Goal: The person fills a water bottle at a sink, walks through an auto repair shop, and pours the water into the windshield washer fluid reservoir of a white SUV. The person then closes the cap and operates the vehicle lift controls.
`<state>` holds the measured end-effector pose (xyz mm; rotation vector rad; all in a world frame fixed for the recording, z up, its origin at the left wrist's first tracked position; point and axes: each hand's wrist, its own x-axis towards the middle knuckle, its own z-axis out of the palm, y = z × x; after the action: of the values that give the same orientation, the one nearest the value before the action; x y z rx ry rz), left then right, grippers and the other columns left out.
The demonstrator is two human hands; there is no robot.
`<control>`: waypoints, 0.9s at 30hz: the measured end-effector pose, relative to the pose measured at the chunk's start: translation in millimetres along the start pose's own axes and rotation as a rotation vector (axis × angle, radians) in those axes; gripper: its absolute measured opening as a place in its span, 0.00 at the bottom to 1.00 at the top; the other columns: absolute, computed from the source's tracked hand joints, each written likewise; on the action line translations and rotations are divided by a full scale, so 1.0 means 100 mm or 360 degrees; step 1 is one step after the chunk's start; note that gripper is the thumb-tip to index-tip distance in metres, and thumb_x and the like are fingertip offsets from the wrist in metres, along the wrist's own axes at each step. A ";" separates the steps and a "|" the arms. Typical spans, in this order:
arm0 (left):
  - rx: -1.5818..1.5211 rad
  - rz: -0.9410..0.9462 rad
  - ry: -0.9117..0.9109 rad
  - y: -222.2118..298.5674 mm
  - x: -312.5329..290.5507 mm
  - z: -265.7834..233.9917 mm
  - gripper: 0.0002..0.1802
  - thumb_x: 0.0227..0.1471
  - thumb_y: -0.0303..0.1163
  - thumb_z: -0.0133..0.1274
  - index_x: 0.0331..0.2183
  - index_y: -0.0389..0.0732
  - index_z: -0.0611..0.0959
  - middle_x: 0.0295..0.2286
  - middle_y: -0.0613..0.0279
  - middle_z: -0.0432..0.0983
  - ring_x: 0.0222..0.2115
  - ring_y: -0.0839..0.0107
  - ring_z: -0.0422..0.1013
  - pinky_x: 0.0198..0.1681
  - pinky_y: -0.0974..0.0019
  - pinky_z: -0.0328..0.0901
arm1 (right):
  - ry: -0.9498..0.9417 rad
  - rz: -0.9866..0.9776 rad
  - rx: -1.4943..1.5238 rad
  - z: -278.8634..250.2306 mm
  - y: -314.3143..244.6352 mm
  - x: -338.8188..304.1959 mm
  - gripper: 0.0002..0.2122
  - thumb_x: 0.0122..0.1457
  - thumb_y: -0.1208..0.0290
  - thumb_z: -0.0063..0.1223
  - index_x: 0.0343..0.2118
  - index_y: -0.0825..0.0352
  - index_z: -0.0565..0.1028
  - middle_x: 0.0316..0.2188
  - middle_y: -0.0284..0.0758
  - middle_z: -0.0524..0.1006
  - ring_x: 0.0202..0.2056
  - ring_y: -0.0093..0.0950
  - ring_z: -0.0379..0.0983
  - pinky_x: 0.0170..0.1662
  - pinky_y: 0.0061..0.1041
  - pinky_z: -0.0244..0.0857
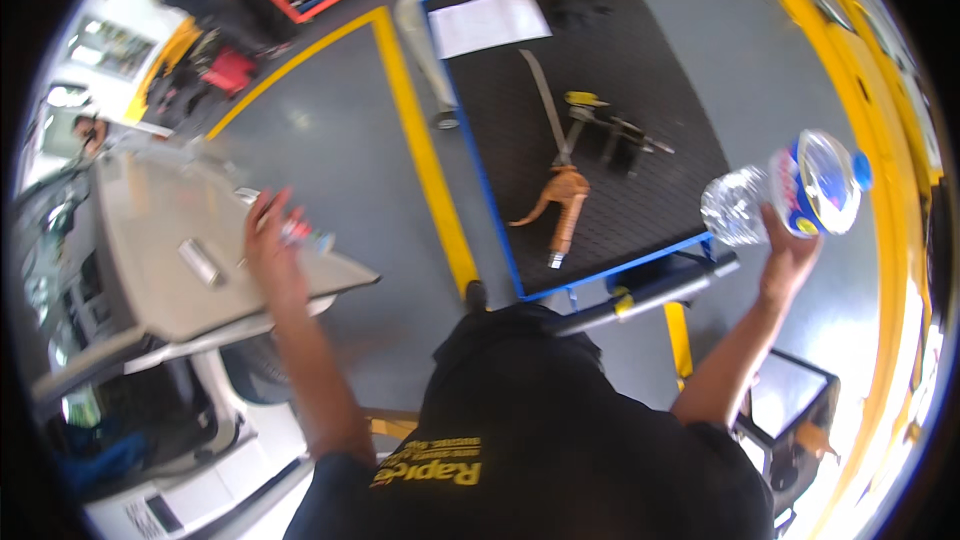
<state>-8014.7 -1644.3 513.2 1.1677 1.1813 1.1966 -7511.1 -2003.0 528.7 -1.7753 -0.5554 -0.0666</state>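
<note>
My right hand (pixel 789 252) is raised at the right, its fingers closed round a large clear plastic bottle (pixel 745 205) with a blue cap and a blue label. The bottle is tilted, cap end to the right, and looks see-through. On the other side, my left hand (pixel 275 255) is lifted over the pale hood of a vehicle (pixel 150 230). By its fingers is a small red and white item with a blue-green end (pixel 305 232); blur hides its kind, though it appears to be held.
A blue-edged cart (pixel 640 210) with a black mat carries a paper sheet (pixel 490 22), an orange-handled tool (pixel 568 220), metal tools (pixel 630 140) and dark gloves (pixel 585 0). Its push handle (pixel 650 295) is before me. A screen device (pixel 790 395) stands lower right. Other people (pixel 205 5) are farther off.
</note>
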 end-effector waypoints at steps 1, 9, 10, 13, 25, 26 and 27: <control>0.0072 -0.0036 0.0009 0.04 -0.10 -0.09 0.25 0.64 0.30 0.53 0.60 0.35 0.69 0.54 0.48 0.75 0.47 0.59 0.74 0.47 0.60 0.71 | 0.0011 -0.0038 0.0060 0.05 -0.04 0.04 0.30 0.48 0.81 0.70 0.56 0.73 0.71 0.49 0.38 0.78 0.50 0.27 0.73 0.57 0.27 0.64; 0.0424 -0.0171 0.0062 -0.01 -0.76 -1.28 0.23 0.67 0.34 0.48 0.60 0.37 0.71 0.56 0.53 0.71 0.45 0.63 0.74 0.49 0.61 0.69 | 0.0216 -0.0188 -0.0031 0.27 -0.15 0.31 0.35 0.45 0.74 0.74 0.58 0.68 0.68 0.52 0.40 0.77 0.53 0.32 0.73 0.62 0.33 0.63; 0.0385 -0.0220 0.0091 -0.05 -0.83 -1.58 0.23 0.67 0.34 0.49 0.60 0.38 0.70 0.56 0.53 0.71 0.45 0.64 0.74 0.49 0.61 0.68 | 0.0231 -0.0213 -0.0071 0.35 -0.18 0.34 0.35 0.45 0.73 0.75 0.58 0.68 0.68 0.52 0.40 0.77 0.54 0.32 0.73 0.63 0.33 0.63; 0.0344 -0.0313 0.0079 -0.01 -1.09 -2.30 0.27 0.65 0.33 0.50 0.62 0.40 0.67 0.56 0.53 0.70 0.43 0.66 0.73 0.47 0.62 0.67 | 0.0192 -0.0270 0.0106 0.50 -0.21 0.39 0.36 0.47 0.76 0.73 0.61 0.67 0.66 0.54 0.39 0.76 0.57 0.33 0.71 0.65 0.36 0.59; 0.0151 -0.0804 0.0589 -0.35 -1.29 -5.39 0.30 0.64 0.37 0.51 0.65 0.52 0.65 0.57 0.69 0.71 0.48 0.67 0.66 0.52 0.59 0.61 | 0.0244 -0.0143 0.0693 0.86 -0.50 0.12 0.30 0.46 0.82 0.71 0.55 0.67 0.72 0.49 0.36 0.79 0.52 0.30 0.75 0.61 0.32 0.63; 0.0155 -0.0773 0.0530 -0.51 -1.21 -5.26 0.29 0.64 0.36 0.51 0.65 0.51 0.66 0.55 0.70 0.72 0.46 0.69 0.66 0.51 0.60 0.61 | 0.0240 -0.0128 0.0733 0.84 -0.51 0.06 0.30 0.46 0.82 0.71 0.55 0.67 0.72 0.49 0.36 0.79 0.52 0.30 0.75 0.61 0.32 0.63; 0.0158 -0.0762 0.0435 -0.63 -0.96 -4.96 0.28 0.64 0.36 0.50 0.64 0.51 0.66 0.54 0.71 0.74 0.44 0.70 0.67 0.50 0.60 0.62 | 0.0253 -0.0147 0.0658 0.71 -0.53 -0.01 0.30 0.47 0.82 0.71 0.55 0.68 0.71 0.49 0.36 0.79 0.51 0.30 0.75 0.61 0.32 0.63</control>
<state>-8509.0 -1734.4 433.5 0.7408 1.6328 0.9520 -7550.2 -1928.0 555.6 -1.3295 -0.4954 -0.1451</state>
